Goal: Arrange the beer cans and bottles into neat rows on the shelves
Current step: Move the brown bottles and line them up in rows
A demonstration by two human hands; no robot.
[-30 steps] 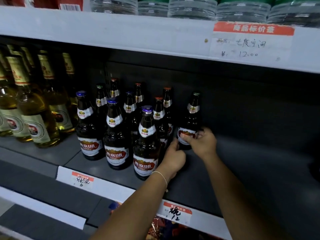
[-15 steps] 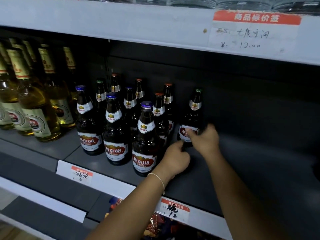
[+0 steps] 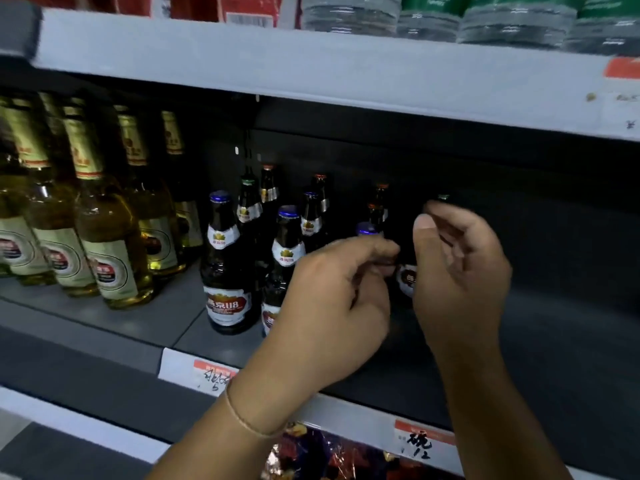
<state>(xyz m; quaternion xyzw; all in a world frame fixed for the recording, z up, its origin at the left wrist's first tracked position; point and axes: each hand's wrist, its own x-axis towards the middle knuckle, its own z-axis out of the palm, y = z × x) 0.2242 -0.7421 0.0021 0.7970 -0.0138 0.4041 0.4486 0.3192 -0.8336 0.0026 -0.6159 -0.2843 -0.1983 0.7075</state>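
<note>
Several dark brown beer bottles with red-and-white labels stand in rows on the grey middle shelf. The rightmost dark bottle shows only a strip of label and a green cap between my hands. My left hand hovers in front of the front-right bottles, fingers loosely curled, holding nothing. My right hand is raised beside it with thumb up and fingers relaxed, apart from the bottle. Both hands hide the front-right bottles.
Pale golden beer bottles fill the shelf's left part. The shelf to the right of my hands is bare and dark. The upper shelf edge carries plastic water bottles. Price tags line the shelf front; wrapped packs lie below.
Both hands have let go of the rightmost bottles and pulled back toward me, now raised in front of them. The view has shifted left and closer.
</note>
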